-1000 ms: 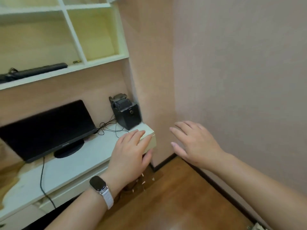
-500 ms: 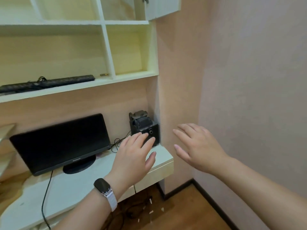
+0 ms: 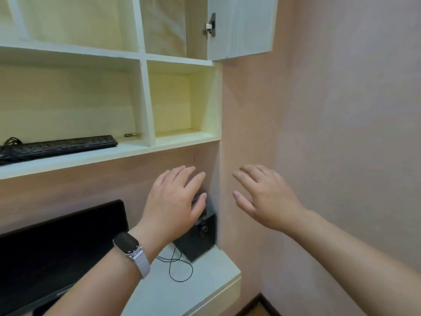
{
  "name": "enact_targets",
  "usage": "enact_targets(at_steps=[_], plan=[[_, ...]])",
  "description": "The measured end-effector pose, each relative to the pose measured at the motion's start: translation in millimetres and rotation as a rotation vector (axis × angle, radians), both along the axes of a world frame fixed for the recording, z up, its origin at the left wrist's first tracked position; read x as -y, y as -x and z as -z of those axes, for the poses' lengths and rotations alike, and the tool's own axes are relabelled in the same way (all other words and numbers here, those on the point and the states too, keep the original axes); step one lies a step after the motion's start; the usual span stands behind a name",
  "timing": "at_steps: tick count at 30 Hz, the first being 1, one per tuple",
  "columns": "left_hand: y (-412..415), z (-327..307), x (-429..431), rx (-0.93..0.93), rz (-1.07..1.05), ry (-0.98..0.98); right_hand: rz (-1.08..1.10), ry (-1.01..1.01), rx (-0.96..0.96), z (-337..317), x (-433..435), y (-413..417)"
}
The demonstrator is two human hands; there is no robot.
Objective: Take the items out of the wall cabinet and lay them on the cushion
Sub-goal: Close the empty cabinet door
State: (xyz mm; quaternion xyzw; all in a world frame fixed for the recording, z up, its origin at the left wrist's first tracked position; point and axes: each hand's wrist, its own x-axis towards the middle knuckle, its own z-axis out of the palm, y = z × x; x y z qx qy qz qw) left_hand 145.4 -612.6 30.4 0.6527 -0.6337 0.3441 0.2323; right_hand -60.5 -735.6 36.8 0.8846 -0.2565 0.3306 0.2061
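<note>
The wall cabinet of cream shelves fills the upper left, and its grey door stands swung open at the top. A black keyboard lies on the long lower shelf, with a small brass-coloured item beside it. My left hand, a watch on its wrist, hangs in the air below that shelf with fingers spread and nothing in it. My right hand hovers level with it near the pink wall, also open and empty. No cushion is in view.
A black monitor stands on the white desk at the lower left. A black speaker with a thin cable sits in the desk's back corner, partly behind my left hand. The pink wall closes off the right side.
The view has tilted upward, bringing the cabinet door and upper shelves into sight. Both hands have risen from desk height to just under the keyboard shelf, still empty.
</note>
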Motion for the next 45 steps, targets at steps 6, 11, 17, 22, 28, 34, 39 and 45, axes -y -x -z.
enact_targets(at_steps=[6, 11, 17, 22, 28, 34, 39, 45], plan=[[-26.6, -38.0, 40.0, 0.069, -0.037, 0.039, -0.035, 0.049, 0.051, -29.5, 46.9, -32.9], [-45.7, -63.4, 85.6, 0.166, -0.069, 0.085, -0.09, 0.081, 0.121, -50.7, 95.8, -55.9], [-68.8, -97.4, 149.0, 0.234, -0.142, 0.141, -0.176, -0.023, 0.23, -80.5, 166.0, -84.7], [-89.2, -132.9, 191.6, 0.323, -0.222, 0.172, -0.328, -0.3, 0.448, -116.8, 219.7, -102.1], [-120.7, -172.9, 211.2, 0.447, -0.344, 0.14, -0.639, -0.5, 0.671, -158.5, 263.7, -125.5], [-154.9, -211.5, 205.1, 0.637, -0.409, 0.07, -0.939, -0.477, 0.857, -187.5, 275.1, -149.7], [-183.7, -228.5, 197.9, 0.758, -0.479, -0.035, -1.05, -0.378, 0.887, -203.4, 280.0, -164.4], [-195.1, -230.6, 199.2, 0.778, -0.399, -0.004, -1.201, -0.321, 0.942, -205.9, 279.7, -181.3]])
